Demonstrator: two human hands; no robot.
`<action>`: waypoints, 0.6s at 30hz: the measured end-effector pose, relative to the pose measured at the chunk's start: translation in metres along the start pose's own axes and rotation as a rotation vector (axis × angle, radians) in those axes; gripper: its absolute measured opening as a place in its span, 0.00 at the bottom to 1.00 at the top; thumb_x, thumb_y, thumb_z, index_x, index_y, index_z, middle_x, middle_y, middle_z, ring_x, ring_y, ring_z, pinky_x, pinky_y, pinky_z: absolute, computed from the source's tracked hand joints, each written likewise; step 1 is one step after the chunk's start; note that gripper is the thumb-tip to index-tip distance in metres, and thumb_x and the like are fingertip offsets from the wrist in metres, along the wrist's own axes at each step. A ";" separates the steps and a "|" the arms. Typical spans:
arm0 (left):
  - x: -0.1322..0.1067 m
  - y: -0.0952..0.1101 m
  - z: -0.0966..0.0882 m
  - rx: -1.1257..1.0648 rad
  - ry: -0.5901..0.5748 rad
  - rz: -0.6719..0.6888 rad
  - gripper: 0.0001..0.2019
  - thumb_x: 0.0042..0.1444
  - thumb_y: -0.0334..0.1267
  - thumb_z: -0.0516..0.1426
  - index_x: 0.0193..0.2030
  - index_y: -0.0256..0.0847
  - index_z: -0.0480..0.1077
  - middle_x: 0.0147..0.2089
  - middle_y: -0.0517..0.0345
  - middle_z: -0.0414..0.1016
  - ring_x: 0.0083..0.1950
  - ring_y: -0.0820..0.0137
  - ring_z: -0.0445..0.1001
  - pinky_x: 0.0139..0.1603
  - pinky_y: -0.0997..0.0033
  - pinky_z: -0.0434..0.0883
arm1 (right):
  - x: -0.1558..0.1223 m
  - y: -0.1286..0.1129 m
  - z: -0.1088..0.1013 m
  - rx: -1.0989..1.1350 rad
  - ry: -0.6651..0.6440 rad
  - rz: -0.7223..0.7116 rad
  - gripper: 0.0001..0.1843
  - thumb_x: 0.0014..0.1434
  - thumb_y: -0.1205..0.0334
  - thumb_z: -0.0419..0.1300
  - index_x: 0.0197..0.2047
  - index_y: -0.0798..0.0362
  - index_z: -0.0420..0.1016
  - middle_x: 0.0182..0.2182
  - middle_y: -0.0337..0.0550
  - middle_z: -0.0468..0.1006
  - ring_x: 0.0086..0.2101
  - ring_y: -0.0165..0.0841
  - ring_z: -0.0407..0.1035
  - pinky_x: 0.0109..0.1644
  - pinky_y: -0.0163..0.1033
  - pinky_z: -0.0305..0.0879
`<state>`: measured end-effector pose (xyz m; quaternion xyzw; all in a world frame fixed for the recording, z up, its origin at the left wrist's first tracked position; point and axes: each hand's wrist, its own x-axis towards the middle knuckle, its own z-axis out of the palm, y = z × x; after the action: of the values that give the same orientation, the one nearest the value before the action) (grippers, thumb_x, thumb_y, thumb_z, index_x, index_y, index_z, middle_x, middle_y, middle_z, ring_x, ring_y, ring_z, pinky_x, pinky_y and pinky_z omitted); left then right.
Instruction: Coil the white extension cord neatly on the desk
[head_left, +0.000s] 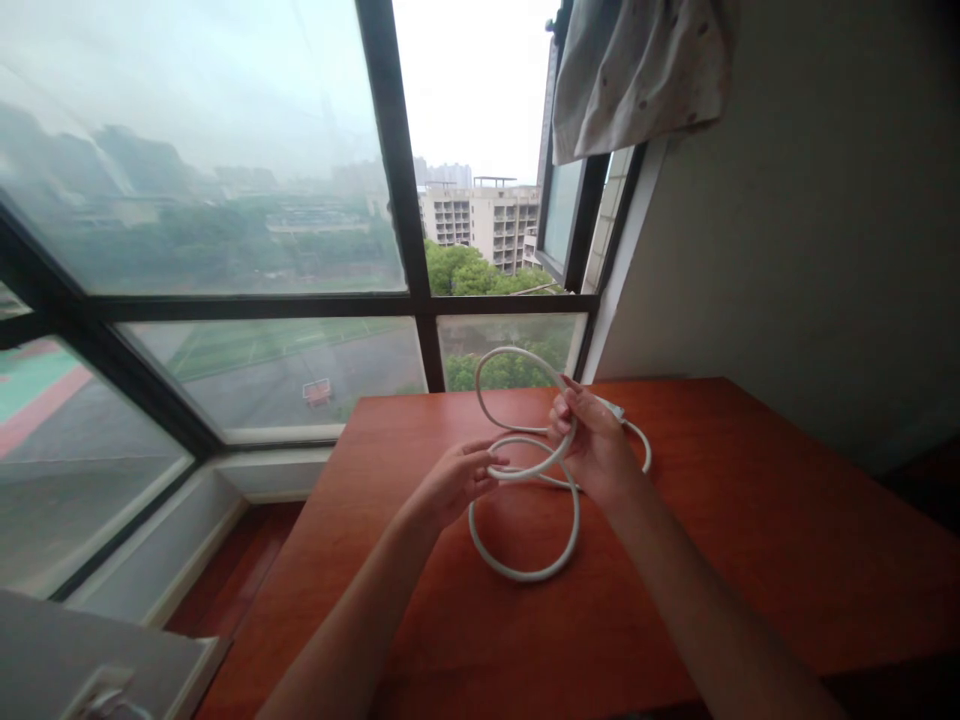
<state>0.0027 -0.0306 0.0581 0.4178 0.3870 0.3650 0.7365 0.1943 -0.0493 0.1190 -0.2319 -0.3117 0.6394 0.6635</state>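
A white cable [523,575] is looped in several rounds over the reddish-brown wooden table [420,620]. My right hand [592,440] is closed on the cable, its thumb and fingers pinching a loop above the tabletop. To its left, my left hand [459,480] has its fingertips on another part of the same loop, thumb and fingers closed around it. One loop hangs or lies below the hands, and another rises behind them. Just behind my right hand a pale plug-like end [611,407] shows in part; the hand hides the rest of it.
Dark-framed windows [427,345] run along the far and left sides, with one pane [562,215] swung open. A patterned curtain [637,80] hangs at upper right beside a grey wall [780,250]. A socket [112,695] sits at the lower left.
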 end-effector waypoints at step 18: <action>-0.027 0.049 -0.093 0.471 0.247 0.193 0.20 0.38 0.30 0.56 0.43 0.37 0.70 0.33 0.60 0.71 0.26 0.76 0.67 0.23 0.79 0.58 | 0.033 -0.071 -0.106 -0.040 0.321 0.076 0.06 0.51 0.73 0.59 0.34 0.56 0.75 0.21 0.37 0.72 0.21 0.24 0.67 0.13 0.23 0.54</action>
<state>-0.1008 -0.0037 0.0762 0.5648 0.5065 0.3814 0.5282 0.3195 -0.0124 0.0991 -0.3558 -0.2052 0.6123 0.6756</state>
